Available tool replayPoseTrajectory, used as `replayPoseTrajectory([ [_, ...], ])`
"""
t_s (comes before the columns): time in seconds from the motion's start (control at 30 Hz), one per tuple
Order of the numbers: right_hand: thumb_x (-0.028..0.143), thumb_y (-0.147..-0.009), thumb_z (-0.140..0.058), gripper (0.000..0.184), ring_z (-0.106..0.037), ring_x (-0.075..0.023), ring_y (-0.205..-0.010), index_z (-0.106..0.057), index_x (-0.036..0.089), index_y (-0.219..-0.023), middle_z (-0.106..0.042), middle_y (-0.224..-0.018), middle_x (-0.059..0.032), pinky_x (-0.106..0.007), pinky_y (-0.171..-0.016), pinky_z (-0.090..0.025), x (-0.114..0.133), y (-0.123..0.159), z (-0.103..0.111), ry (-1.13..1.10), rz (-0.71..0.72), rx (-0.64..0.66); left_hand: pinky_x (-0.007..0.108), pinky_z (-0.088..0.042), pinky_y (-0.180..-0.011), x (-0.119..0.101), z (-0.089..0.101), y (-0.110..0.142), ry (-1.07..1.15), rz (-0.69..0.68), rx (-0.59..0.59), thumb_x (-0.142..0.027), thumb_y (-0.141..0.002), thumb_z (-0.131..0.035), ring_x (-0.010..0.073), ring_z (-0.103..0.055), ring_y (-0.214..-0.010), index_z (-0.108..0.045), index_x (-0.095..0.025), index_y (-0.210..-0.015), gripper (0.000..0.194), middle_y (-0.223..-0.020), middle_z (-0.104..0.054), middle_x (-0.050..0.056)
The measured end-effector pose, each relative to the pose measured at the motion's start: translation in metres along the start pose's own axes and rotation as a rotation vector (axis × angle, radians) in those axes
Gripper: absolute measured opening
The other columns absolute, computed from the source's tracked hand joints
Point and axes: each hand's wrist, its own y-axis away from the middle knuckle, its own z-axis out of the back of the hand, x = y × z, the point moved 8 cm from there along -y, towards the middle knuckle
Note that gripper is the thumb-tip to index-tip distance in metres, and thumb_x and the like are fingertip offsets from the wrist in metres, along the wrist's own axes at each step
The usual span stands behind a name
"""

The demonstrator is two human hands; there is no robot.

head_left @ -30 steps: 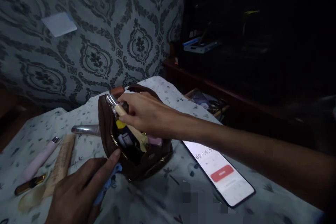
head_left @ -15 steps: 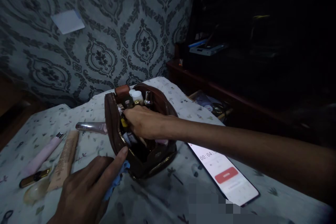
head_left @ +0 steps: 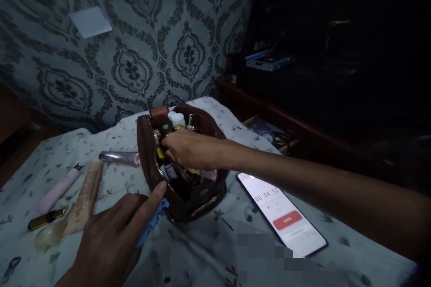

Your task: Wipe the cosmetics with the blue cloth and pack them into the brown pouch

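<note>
A brown cosmetic bag (head_left: 144,143) stands unzipped on the bed. Inside, white-capped bottles (head_left: 178,119), a silver-capped bottle (head_left: 192,122) and something yellow (head_left: 161,154) show. My right hand (head_left: 193,149) is down in the bag with its fingers curled; what they hold, if anything, is hidden. My left hand (head_left: 111,228) is at the bag's near left side, index fingertip on the zipped rim, other fingers bent over a crumpled blue cloth (head_left: 153,224). Left of the bag lie a silver-pink tube (head_left: 119,158), a beige tube (head_left: 85,195), a pale pink tube (head_left: 59,190) and a small dark gold-banded container (head_left: 47,219).
A round yellowish item (head_left: 50,235) lies beside the beige tube. To the right of the bag, a phone (head_left: 284,215) displays a running timer. Patterned wallpaper (head_left: 134,67) rises behind the bed, and an open drawer (head_left: 269,134) with items sits at the right.
The view has shifted slightly. My right hand has moved a little within the bag, and a pink item beneath it shows more. My left hand stays at the rim.
</note>
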Motion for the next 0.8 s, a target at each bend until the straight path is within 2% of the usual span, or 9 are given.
replayPoseTrajectory([
  [0.13, 0.001, -0.078, -0.054, 0.018, -0.059, -0.0147, -0.064, -0.068, 0.011, -0.083, -0.069, -0.079, -0.0075, -0.023, -0.054, -0.038, -0.002, 0.004, 0.001, -0.020, -0.009, 0.034, 0.021, -0.044, -0.059, -0.001, 0.002, 0.000, 0.018, -0.008, -0.066, 0.003, -0.079, -0.035, 0.0131, -0.062, -0.069, -0.023, -0.027, -0.159, 0.086, -0.086, -0.064, 0.001],
  [0.2, 0.002, -0.078, -0.054, 0.017, -0.056, -0.0146, -0.061, -0.068, 0.012, -0.076, -0.066, -0.072, -0.0053, -0.024, -0.055, -0.037, -0.002, 0.005, 0.005, -0.034, 0.010, 0.009, 0.021, -0.044, -0.058, -0.001, 0.003, 0.000, 0.014, -0.003, -0.069, 0.003, -0.080, -0.035, 0.0134, -0.062, -0.069, -0.022, -0.028, -0.159, 0.086, -0.088, -0.064, 0.002],
  [0.4, 0.009, -0.088, -0.053, 0.020, -0.050, -0.0111, -0.062, -0.066, 0.015, -0.074, -0.059, -0.066, 0.0006, -0.024, -0.058, -0.032, 0.000, 0.027, 0.028, -0.058, 0.028, -0.236, 0.021, -0.041, -0.053, -0.002, 0.001, 0.000, 0.003, 0.006, -0.045, 0.004, -0.076, -0.035, 0.0140, -0.059, -0.065, -0.021, -0.026, -0.159, 0.090, -0.080, -0.059, 0.001],
  [0.53, 0.017, -0.092, -0.057, 0.023, -0.049, -0.0104, -0.054, -0.067, 0.018, -0.071, -0.059, -0.063, 0.0003, -0.025, -0.054, -0.031, 0.002, 0.057, 0.018, -0.088, 0.028, -0.164, 0.021, -0.041, -0.053, -0.001, 0.002, 0.001, 0.016, 0.009, -0.058, 0.004, -0.077, -0.036, 0.0138, -0.058, -0.065, -0.021, -0.026, -0.159, 0.089, -0.079, -0.058, 0.001],
  [0.63, 0.021, -0.094, -0.056, 0.027, -0.055, -0.0116, -0.059, -0.065, 0.020, -0.069, -0.064, -0.073, -0.0016, -0.025, -0.053, -0.035, 0.004, 0.076, 0.009, -0.098, 0.063, -0.124, 0.022, -0.043, -0.054, -0.002, 0.002, -0.002, 0.040, -0.025, -0.032, 0.003, -0.076, -0.038, 0.0140, -0.059, -0.065, -0.018, -0.024, -0.160, 0.090, -0.080, -0.059, 0.001],
  [0.8, 0.020, -0.096, -0.053, 0.026, -0.059, -0.0110, -0.065, -0.067, 0.021, -0.075, -0.066, -0.086, -0.0020, -0.024, -0.056, -0.041, 0.004, 0.082, 0.000, -0.090, 0.113, -0.133, 0.021, -0.040, -0.050, -0.003, 0.008, -0.007, 0.018, -0.001, -0.075, 0.004, -0.077, -0.035, 0.0128, -0.058, -0.059, -0.019, -0.022, -0.160, 0.088, -0.074, -0.057, 0.000],
])
